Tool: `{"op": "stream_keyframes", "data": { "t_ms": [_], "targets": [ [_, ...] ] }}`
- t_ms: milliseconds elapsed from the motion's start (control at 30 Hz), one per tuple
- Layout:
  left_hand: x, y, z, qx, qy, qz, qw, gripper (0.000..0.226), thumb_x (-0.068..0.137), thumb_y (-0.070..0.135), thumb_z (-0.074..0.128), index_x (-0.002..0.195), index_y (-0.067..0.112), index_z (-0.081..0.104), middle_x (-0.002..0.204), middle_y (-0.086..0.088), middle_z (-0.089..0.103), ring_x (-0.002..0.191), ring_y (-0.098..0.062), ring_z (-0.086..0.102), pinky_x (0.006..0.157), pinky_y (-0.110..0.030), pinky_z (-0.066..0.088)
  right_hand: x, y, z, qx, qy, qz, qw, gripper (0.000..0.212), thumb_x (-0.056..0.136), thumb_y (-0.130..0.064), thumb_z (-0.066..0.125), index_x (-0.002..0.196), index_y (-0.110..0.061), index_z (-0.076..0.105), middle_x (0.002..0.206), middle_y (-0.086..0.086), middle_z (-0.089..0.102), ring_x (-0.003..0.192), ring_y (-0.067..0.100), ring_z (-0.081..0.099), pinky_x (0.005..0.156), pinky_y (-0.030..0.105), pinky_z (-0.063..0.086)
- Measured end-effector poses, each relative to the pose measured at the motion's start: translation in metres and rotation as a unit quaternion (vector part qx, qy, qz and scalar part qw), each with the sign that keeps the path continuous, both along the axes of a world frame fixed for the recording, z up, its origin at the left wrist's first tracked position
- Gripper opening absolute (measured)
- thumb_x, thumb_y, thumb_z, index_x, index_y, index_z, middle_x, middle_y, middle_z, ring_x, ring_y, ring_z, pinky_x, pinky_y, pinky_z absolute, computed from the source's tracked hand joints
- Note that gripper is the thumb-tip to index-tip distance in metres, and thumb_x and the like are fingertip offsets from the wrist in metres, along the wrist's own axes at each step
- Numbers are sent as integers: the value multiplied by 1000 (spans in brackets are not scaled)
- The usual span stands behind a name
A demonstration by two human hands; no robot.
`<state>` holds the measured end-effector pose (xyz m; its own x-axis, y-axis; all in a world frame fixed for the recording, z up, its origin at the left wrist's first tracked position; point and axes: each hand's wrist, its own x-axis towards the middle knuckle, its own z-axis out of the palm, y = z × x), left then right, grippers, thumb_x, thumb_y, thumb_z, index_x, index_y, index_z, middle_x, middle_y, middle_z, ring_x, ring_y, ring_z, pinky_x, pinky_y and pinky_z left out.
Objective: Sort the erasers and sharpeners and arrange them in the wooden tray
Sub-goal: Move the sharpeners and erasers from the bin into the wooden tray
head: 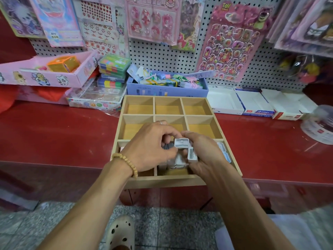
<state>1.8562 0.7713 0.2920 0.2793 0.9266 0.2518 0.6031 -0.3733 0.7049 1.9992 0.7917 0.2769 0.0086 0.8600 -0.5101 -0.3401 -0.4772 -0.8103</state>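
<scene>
A wooden tray [182, 181] with nine compartments sits on the red counter, its front edge overhanging. Both my hands hover over the near middle compartment. My right hand [205, 156] holds several small grey-white sharpeners [192, 154], one box-shaped piece [181, 142] sticking up between the hands. My left hand [151, 147] has curled fingers pinching at the same cluster. More pale pieces [175, 164] stand in the compartment beneath. Blue-and-white pieces [224, 152] lie in the near right compartment. The near left compartment is mostly hidden by my left hand.
Behind the tray stands a blue box [167, 88] of stationery, with white boxes [252, 103] to its right and a pink box [45, 74] and stacked cases [113, 69] to the left. A pegboard [162, 56] with sticker sheets rises behind. The tray's back six compartments hold nothing.
</scene>
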Motion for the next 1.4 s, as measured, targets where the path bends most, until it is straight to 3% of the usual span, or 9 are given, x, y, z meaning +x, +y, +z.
{"op": "stream_keyframes", "data": {
  "t_ms": [67, 200, 400, 533, 767, 933, 1067, 1200, 1400],
  "targets": [
    [-1, -1, 2, -2, -30, 9, 1000, 22, 72, 5, 73, 89, 20, 74, 67, 10, 49, 54, -5, 44, 57, -20, 43, 0, -2, 5, 31, -28, -7, 999, 11, 100, -6, 53, 97, -1, 63, 64, 9, 56, 39, 11, 47, 34, 19, 36],
    [-15, 2, 2, 5, -79, 54, 995, 26, 72, 1, 74, 92, 17, 74, 65, 11, 50, 55, -3, 44, 58, -19, 43, 6, -1, 14, 118, -78, -8, 990, 15, 98, -10, 55, 88, -8, 66, 71, 3, 54, 48, 8, 40, 36, 19, 27],
    [-29, -1, 5, -8, -40, 55, 998, 32, 74, -1, 72, 91, 27, 72, 65, 11, 55, 55, -4, 48, 61, -25, 48, 4, -10, 19, 152, -139, 160, 965, 24, 93, -19, 68, 71, -9, 66, 63, 1, 55, 48, 8, 35, 36, 17, 22],
    [-33, -4, 3, -22, -57, 66, 996, 29, 76, 5, 77, 96, 25, 74, 67, 20, 57, 52, -3, 49, 55, -21, 46, -7, -12, 13, 146, -122, 152, 970, 22, 93, -10, 66, 71, -9, 67, 58, -1, 52, 48, 8, 32, 37, 17, 20],
    [-33, -10, -2, 7, -66, 130, 989, 45, 61, 24, 91, 103, 21, 75, 79, 14, 60, 63, -4, 59, 68, -25, 57, -22, -13, 5, 138, -97, 131, 977, 9, 92, -10, 68, 86, -3, 69, 60, 3, 53, 47, 8, 34, 38, 18, 23],
    [-40, -10, -3, 17, -46, 114, 992, 40, 68, 16, 85, 106, 23, 74, 77, 16, 59, 66, -4, 61, 70, -29, 57, -25, -14, 7, 139, -120, 151, 971, 21, 90, -15, 71, 71, -8, 65, 60, 3, 55, 44, 9, 34, 37, 19, 24],
    [-44, -10, -4, 2, -50, 117, 992, 44, 69, 11, 82, 110, 24, 72, 78, 17, 61, 60, 5, 56, 67, -20, 52, -27, -13, 8, 141, -149, 171, 964, 24, 91, -17, 71, 69, -10, 63, 55, -1, 53, 43, 9, 34, 38, 19, 23],
    [-57, -10, -4, -10, 37, 118, 992, 33, 67, 21, 84, 96, 30, 72, 84, 11, 63, 69, 0, 58, 69, -23, 50, -26, -13, 9, 123, -135, 124, 975, 11, 95, -12, 60, 89, -8, 68, 69, 2, 58, 49, 9, 39, 40, 20, 26],
    [-53, -9, -10, -50, 229, 78, 969, 36, 77, 31, 77, 111, 36, 67, 80, 18, 52, 76, -5, 50, 71, -27, 45, -11, -9, 14, 84, -96, 47, 991, 34, 90, 7, 37, 107, -11, 61, 94, 11, 65, 56, 11, 45, 42, 21, 29]
  ]
}}
